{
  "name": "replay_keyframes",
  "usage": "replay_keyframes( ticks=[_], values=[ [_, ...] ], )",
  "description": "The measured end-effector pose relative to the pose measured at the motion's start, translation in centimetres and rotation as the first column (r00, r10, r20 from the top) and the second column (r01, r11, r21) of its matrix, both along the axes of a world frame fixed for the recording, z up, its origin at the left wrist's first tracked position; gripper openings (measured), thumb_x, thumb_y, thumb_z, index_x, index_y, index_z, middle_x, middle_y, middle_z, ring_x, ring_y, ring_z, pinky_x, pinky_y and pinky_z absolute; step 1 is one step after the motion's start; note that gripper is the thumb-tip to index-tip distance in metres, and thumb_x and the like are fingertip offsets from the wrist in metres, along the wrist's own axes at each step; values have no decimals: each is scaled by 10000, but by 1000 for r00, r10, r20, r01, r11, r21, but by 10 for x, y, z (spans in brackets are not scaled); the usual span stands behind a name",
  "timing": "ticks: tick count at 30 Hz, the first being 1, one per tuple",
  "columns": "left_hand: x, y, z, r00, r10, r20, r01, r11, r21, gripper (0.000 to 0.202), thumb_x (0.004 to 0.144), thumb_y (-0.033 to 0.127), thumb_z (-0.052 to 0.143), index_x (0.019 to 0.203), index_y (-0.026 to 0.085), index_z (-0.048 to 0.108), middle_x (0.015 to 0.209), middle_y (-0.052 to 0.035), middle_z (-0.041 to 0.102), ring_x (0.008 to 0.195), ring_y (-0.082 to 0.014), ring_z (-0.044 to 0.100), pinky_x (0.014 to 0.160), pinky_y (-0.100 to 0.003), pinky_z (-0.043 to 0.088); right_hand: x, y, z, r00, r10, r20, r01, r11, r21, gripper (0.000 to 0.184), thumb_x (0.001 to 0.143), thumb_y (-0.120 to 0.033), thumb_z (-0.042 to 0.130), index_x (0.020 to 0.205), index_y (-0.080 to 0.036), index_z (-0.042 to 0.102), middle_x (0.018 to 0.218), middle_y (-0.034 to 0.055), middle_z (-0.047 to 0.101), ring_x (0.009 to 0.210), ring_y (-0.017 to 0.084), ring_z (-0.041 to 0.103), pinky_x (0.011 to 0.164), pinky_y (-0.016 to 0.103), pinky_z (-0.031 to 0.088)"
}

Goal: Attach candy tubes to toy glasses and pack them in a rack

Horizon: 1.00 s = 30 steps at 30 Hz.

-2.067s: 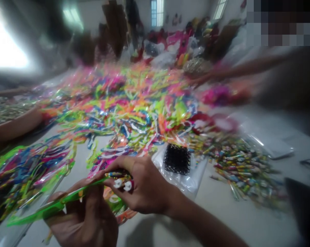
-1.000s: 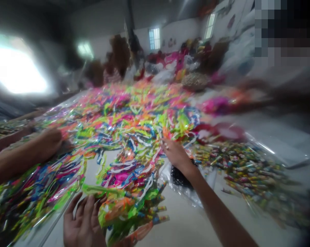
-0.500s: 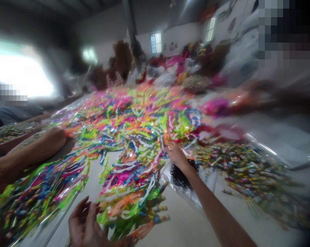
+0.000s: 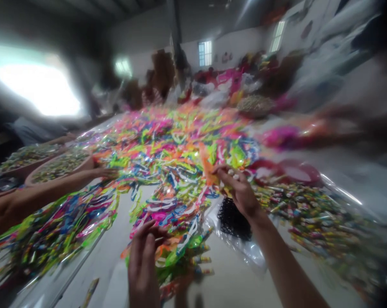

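Observation:
My right hand (image 4: 240,188) is closed, with its fingertips pinching a translucent orange plastic strip (image 4: 206,164) raised over the pile. Low in the middle, my left hand (image 4: 145,256) holds nothing; its fingers are loosely curved and apart. It hovers beside a bundle of neon green and orange strips (image 4: 174,252), some ending in small patterned tubes (image 4: 201,259). A wide heap of bright strips (image 4: 168,167) spreads ahead of both hands. Below my right wrist is a clear plastic bag (image 4: 254,252) with a black mesh-like bunch (image 4: 233,220).
A co-worker's arm (image 4: 52,192) reaches in from the left over another bundle (image 4: 61,231). Pink bowls (image 4: 31,177) of small pieces stand behind it. Many patterned tubes (image 4: 312,218) lie at the right, near a red ring-shaped thing (image 4: 309,171). One tube (image 4: 90,293) lies at the front.
My right hand has risen from the heap and drawn back with the orange strip. My left hand has moved right, over the nearer bundle. The co-worker's hand has reached further toward the heap.

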<state>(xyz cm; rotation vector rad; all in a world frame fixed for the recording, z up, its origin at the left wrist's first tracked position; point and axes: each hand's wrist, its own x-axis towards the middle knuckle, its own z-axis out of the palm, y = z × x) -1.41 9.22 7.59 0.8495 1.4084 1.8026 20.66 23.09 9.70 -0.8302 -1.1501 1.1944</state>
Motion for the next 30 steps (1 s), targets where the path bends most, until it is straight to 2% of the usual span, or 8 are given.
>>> replay_keyframes(
  ticks=[2, 4, 7, 10, 16, 20, 25, 30],
  values=[
    [13, 1, 9, 981, -170, 97, 171, 985, -7, 521, 917, 580, 724, 1274, 201, 693, 1152, -95, 752, 1086, -266, 723, 922, -370, 600, -6, -20, 17, 953, 294, 66, -299, 951, 78, 216, 965, -439, 728, 994, -224, 731, 1002, 12, 700, 615, 78, 506, 540, 200, 424],
    [24, 1, 16, 959, -207, 193, 209, 978, 13, 575, 891, 641, 728, 1275, 215, 708, 1192, -104, 754, 1186, -291, 701, 970, -391, 598, -13, -38, 33, 812, 541, 221, -571, 814, 105, 191, 1027, -399, 667, 1016, -227, 749, 1078, 28, 713, 722, 99, 609, 596, 206, 471],
    [30, -1, 25, 963, -130, 234, 142, 989, -33, 464, 876, 581, 772, 1148, 206, 759, 1065, -89, 772, 1127, -280, 720, 915, -348, 613, -23, -61, 52, 649, 648, 398, -720, 692, 48, 201, 1057, -394, 627, 1091, -234, 744, 1349, 58, 674, 1133, 181, 680, 735, 213, 537],
    [28, -2, 32, 928, -82, 365, 106, 993, -48, 334, 888, 486, 775, 1042, 190, 768, 992, -65, 772, 1013, -234, 740, 857, -296, 615, -26, -74, 58, 642, 622, 448, -693, 721, -7, 221, 1077, -438, 584, 1144, -267, 708, 1384, 32, 670, 1030, 151, 706, 688, 198, 535],
    [17, -2, 35, 910, -94, 403, 94, 995, 20, 269, 867, 408, 779, 799, 178, 658, 731, -6, 693, 669, -136, 676, 632, -214, 554, -22, -68, 45, 667, 384, 638, -472, 881, -37, 236, 1081, -494, 563, 1151, -304, 684, 940, -30, 720, 802, 123, 669, 680, 214, 499],
    [10, -11, 28, 927, -217, 307, 253, 964, -84, 269, 849, 384, 800, 968, 170, 690, 699, -2, 676, 550, -135, 636, 501, -212, 495, -21, -60, 40, 597, 369, 713, -478, 877, -53, 291, 1086, -506, 541, 1250, -292, 652, 1165, 9, 738, 1002, 172, 702, 823, 264, 528],
    [8, -18, 25, 929, -311, 200, 344, 926, -158, 413, 899, 509, 777, 1145, 194, 674, 578, 23, 647, 449, -113, 562, 442, -185, 436, -19, -62, 47, 643, 373, 669, -502, 865, 1, 280, 1090, -472, 554, 1254, -272, 660, 1122, 22, 737, 978, 176, 696, 814, 265, 542],
    [12, -27, 39, 972, -232, -26, 221, 951, -215, 343, 857, 442, 839, 1090, 215, 729, 620, 4, 693, 484, -124, 616, 465, -182, 478, -14, -64, 52, 669, 303, 679, -502, 858, 112, 214, 1082, -407, 599, 1219, -300, 724, 1126, -10, 757, 976, 154, 704, 804, 242, 537]
  ],
)
